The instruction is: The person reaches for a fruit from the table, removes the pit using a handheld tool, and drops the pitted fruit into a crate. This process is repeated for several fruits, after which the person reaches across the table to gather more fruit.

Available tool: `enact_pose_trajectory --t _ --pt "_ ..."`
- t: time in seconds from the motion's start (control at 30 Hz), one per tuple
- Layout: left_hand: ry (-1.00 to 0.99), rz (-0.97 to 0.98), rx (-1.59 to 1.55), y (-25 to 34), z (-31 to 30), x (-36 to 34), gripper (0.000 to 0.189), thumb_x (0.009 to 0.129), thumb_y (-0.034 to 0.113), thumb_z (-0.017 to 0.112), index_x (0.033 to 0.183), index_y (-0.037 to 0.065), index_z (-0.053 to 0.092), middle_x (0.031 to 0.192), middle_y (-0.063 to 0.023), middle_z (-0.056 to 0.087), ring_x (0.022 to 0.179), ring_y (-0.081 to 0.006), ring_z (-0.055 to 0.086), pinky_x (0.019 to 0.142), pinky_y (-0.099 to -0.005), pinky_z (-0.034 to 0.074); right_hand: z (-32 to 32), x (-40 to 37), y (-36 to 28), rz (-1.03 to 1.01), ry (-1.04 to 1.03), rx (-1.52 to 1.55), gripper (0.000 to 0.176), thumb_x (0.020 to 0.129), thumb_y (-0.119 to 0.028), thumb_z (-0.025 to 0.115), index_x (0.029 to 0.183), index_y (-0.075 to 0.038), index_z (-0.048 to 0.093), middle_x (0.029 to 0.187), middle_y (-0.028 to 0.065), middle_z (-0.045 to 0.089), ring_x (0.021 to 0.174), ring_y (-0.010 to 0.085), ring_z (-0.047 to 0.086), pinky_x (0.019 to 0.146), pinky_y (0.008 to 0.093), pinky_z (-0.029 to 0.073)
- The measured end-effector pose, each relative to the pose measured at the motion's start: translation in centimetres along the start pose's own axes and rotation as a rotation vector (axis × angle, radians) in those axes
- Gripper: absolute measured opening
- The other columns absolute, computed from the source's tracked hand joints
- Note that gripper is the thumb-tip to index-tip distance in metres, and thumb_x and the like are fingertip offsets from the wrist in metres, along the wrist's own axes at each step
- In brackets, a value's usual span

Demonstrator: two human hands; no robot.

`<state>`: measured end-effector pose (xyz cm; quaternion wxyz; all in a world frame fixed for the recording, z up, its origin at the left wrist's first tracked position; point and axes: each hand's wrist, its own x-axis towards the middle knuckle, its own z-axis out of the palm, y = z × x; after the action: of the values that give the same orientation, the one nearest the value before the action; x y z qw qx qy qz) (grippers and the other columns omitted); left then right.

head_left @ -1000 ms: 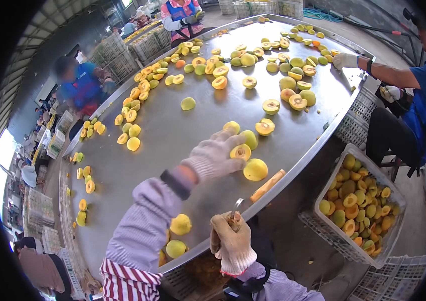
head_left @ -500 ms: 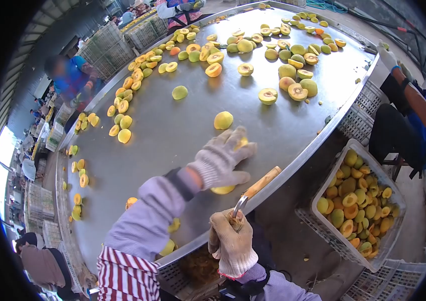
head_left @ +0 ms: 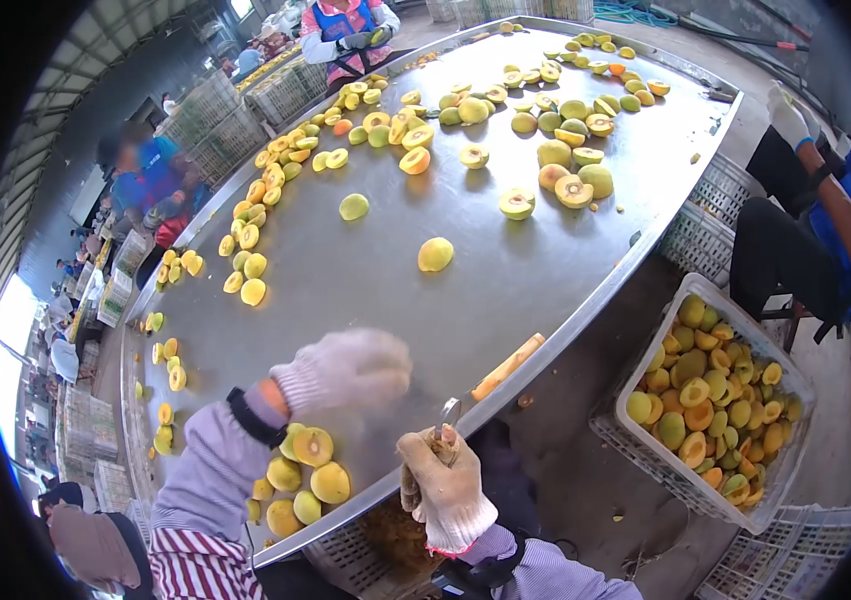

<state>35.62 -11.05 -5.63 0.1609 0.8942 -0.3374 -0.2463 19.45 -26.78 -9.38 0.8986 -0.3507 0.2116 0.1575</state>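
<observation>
My left hand [head_left: 345,370], in a white knit glove, is blurred with motion above the steel table [head_left: 365,270], fingers curled; whether it holds anything is unclear. Just below and left of it lies a small heap of yellow fruit [head_left: 303,478], some halved, by the table's near edge. My right hand [head_left: 442,485], also gloved, is closed around a short metal pitting tool [head_left: 448,410] at that edge. A wooden-handled knife [head_left: 507,367] lies on the rim to the right of my hands. One whole yellow fruit [head_left: 435,254] sits alone mid-table.
Several halved and whole fruits are scattered along the far and left sides of the table. A white crate [head_left: 645,460] of fruit halves stands on the floor at right. Seated people work at the right side [head_left: 835,230] and the far end [head_left: 345,35].
My left hand has swept back toward me, and the fruit it covered mid-table now lies in the heap at the near edge. My right hand has barely moved.
</observation>
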Motion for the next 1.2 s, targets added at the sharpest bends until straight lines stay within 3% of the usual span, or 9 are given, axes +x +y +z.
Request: enact_pose_trajectory --t 0.13,0.4,0.53,0.8,0.9,1.0,1.07,1.13,1.2 --pt "0.309 0.012 0.427 1.6 0.0 9.8 0.052 0.090 0.034 0.069 0.137 0.015 0.059 0.153 -0.0163 0.043 0.142 -0.0354 0.041 0.115 -0.0428 0.037 -0.6 0.5 -0.1 0.083 -0.035 -0.019 0.023 0.096 -0.027 0.068 0.092 -0.009 0.054 0.060 -0.0025 0.051 0.044 0.0069 0.046 0.040 0.0224 0.035" --pt "0.313 -0.257 0.317 -1.4 1.2 16.4 0.061 0.091 0.035 0.065 0.148 0.021 0.049 0.161 -0.0165 0.031 0.147 -0.0373 0.030 0.120 -0.0429 0.030 -0.7 1.3 -0.1 0.112 -0.046 -0.087 0.028 0.096 -0.035 0.067 0.096 -0.009 0.055 0.063 -0.0041 0.048 0.047 0.0061 0.043 0.044 0.0234 0.035" --pt "0.256 -0.113 0.408 -1.8 2.5 9.8 0.056 0.086 0.027 0.071 0.140 0.022 0.056 0.144 -0.0148 0.052 0.128 -0.0373 0.051 0.109 -0.0443 0.043 -0.6 2.0 1.2 0.042 -0.059 -0.105 0.030 0.094 -0.035 0.067 0.098 -0.007 0.057 0.064 -0.0037 0.050 0.051 0.0065 0.046 0.047 0.0241 0.038" --pt "-0.024 -0.156 0.247 0.9 4.5 -9.9 0.047 0.078 0.018 0.075 0.124 0.014 0.064 0.131 -0.0168 0.060 0.120 -0.0364 0.059 0.102 -0.0449 0.050 -0.3 2.4 4.2 -0.208 -0.025 -0.345 0.036 0.095 -0.037 0.066 0.103 -0.003 0.060 0.074 0.0008 0.061 0.069 0.0114 0.058 0.065 0.0300 0.047" --pt "0.291 -0.034 0.160 3.2 1.7 -15.4 0.049 0.076 0.015 0.077 0.124 0.010 0.063 0.127 -0.0161 0.063 0.115 -0.0352 0.063 0.098 -0.0422 0.052 -0.1 2.0 4.6 -0.249 -0.002 -0.577 0.036 0.094 -0.038 0.065 0.106 -0.004 0.059 0.077 0.0048 0.062 0.070 0.0157 0.061 0.069 0.0332 0.049" --pt "0.379 -0.180 0.037 8.3 -0.9 -22.6 0.049 0.078 0.017 0.078 0.124 0.008 0.063 0.123 -0.0139 0.065 0.113 -0.0314 0.065 0.096 -0.0390 0.053 -0.2 1.3 5.0 -0.348 -0.082 -0.507 0.023 0.096 -0.023 0.068 0.102 -0.005 0.055 0.073 -0.0063 0.050 0.067 0.0027 0.046 0.059 0.0228 0.040" --pt "0.164 -0.528 -0.260 10.0 -1.3 -28.3 0.053 0.083 0.027 0.076 0.130 0.007 0.061 0.124 -0.0159 0.066 0.113 -0.0326 0.064 0.098 -0.0376 0.051 -0.3 1.1 5.3 -0.433 -0.073 -0.506 0.027 0.094 -0.025 0.069 0.105 -0.006 0.055 0.074 -0.0060 0.054 0.068 0.0029 0.049 0.061 0.0232 0.044" --pt "0.021 -0.585 -0.221 10.9 -1.6 -32.9 0.056 0.085 0.033 0.073 0.133 0.007 0.059 0.122 -0.0155 0.066 0.113 -0.0317 0.065 0.098 -0.0359 0.051 -0.5 0.4 5.2 -0.470 0.026 -0.694 0.043 0.090 -0.039 0.068 0.113 -0.004 0.056 0.083 0.0085 0.069 0.079 0.0227 0.069 0.075 0.0324 0.053" --pt "-0.097 -0.670 -0.222 11.7 -0.5 -38.3 0.060 0.088 0.040 0.070 0.137 0.007 0.058 0.121 -0.0151 0.067 0.112 -0.0309 0.065 0.097 -0.0343 0.051 -0.8 0.8 6.2 -0.495 0.078 -0.804 0.046 0.089 -0.038 0.068 0.116 -0.003 0.055 0.083 0.0106 0.071 0.078 0.0225 0.071 0.077 0.0330 0.055"
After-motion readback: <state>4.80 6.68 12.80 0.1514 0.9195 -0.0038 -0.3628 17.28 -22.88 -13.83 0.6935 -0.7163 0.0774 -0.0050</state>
